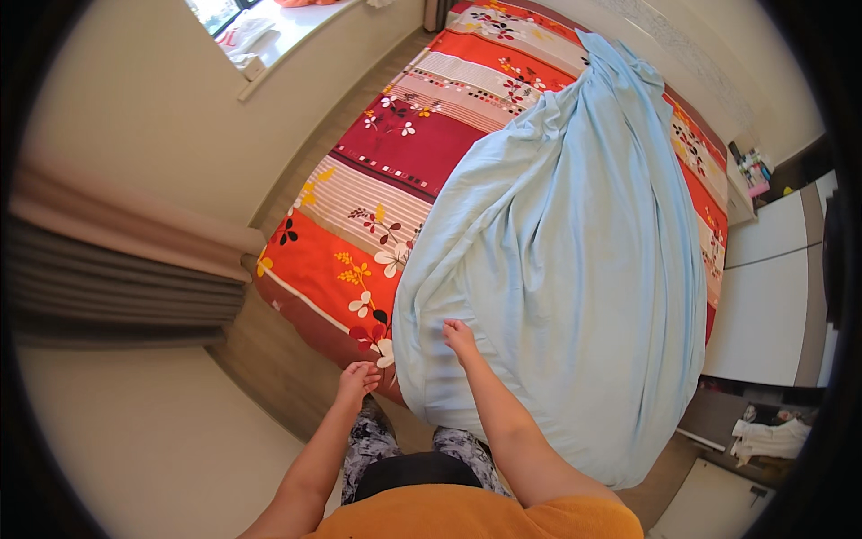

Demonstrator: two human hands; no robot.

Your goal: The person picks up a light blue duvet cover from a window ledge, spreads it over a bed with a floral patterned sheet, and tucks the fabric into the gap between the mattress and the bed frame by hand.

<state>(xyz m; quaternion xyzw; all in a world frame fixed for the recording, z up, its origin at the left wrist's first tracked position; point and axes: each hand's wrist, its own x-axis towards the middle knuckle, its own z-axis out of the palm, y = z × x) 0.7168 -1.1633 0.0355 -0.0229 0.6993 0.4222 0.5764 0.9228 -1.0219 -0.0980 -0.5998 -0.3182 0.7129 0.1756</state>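
Note:
A light-blue sheet (572,269) is spread in loose folds over the right part of the bed, bunched narrow near the head end and hanging over the near edge. Beneath it lies a red, orange and maroon patterned bed cover (397,158) with flowers and stripes. My right hand (459,335) is over the left side of the blue sheet, its fingers curled; whether cloth is pinched in them is not clear. Beside the bed's near edge, left of the sheet, my left hand (359,384) hovers with loosely bent fingers and nothing visible in it.
A grey curtain (121,276) hangs at the left, by a strip of wooden floor (269,343). A window sill (289,37) holds a plastic bag (246,34). To the right stand a white cabinet (761,310), a bedside table (741,195) with small items, and a white cloth (771,438).

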